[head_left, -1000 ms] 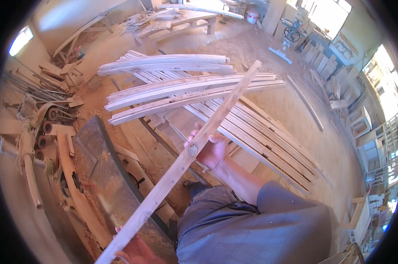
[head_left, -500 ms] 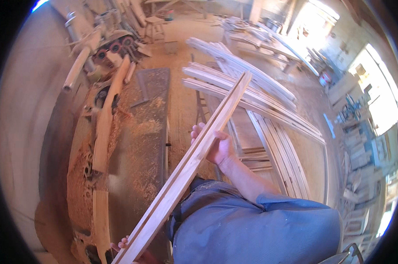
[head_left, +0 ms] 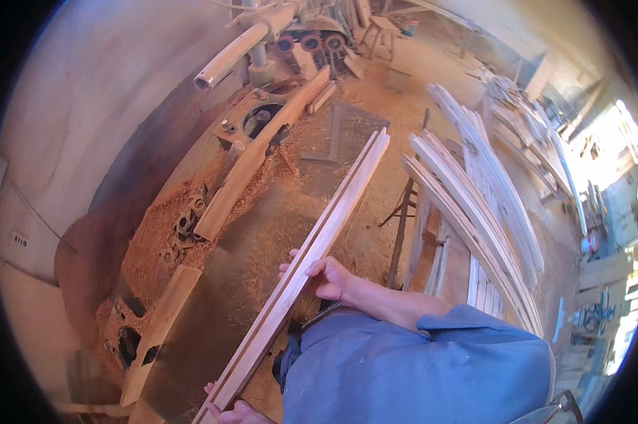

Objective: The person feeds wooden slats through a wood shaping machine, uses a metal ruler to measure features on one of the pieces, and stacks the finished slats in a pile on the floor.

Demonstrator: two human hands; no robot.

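Note:
A long pale wooden strip (head_left: 297, 275) with a groove along its length slants from the lower edge up to the middle. My right hand (head_left: 326, 278) is closed around it midway, thumb on the near side and fingertips showing past the far edge. My left hand (head_left: 235, 413) grips its lower end, partly cut off by the frame's bottom edge. The strip lies over the dark machine table (head_left: 213, 321), which is strewn with shavings; whether it touches the table I cannot tell. Beyond it, a wooden fence (head_left: 245, 173) in separate lengths runs along the table.
Sawdust heaps (head_left: 167, 233) and metal fittings lie behind the fence. A feeder with red-rimmed rollers (head_left: 310, 44) and a thick arm (head_left: 241, 49) rise at the far left. To the right, several long wooden strips (head_left: 474, 212) rest in a stack. A wooden stool (head_left: 381, 35) stands farther back.
The view has swung left, bringing more of the machine and fence into sight. Both hands keep hold of the strip, which has shifted left over the machine table.

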